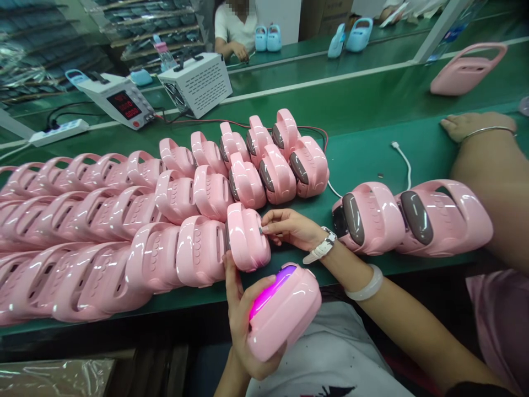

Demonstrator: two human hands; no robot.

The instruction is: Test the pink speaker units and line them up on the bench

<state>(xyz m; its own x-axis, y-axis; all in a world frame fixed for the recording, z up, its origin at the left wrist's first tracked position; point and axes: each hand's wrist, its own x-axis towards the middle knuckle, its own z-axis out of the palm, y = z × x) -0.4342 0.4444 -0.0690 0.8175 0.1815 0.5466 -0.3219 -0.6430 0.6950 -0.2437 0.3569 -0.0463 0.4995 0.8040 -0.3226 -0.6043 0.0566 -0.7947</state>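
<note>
Glossy pink plastic, rounded and loop-handled, fills the green bench, with one unit glowing violet in hand.
From the left, tight rows of pink casings (pixel 157 256) show smooth curved shells, arched handles and scalloped ridges; at their right end a standing unit (pixel 247 240) sits upright on the bench (pixel 351 146). The left hand (pixel 246 331) wraps its fingers around the lit unit (pixel 289 317), held tilted before the bench edge, its shell polished and its long oval panel (pixel 270 292) bright purple-magenta; the extended forefinger overlaps the standing unit, contact unclear. The right hand (pixel 287 225), thumb and forefinger pinched narrow, grips a small grey piece (pixel 261 230) against the standing unit's side. Farther right, two handled units (pixel 374 218) carry dark, glassy oval panels.
</note>
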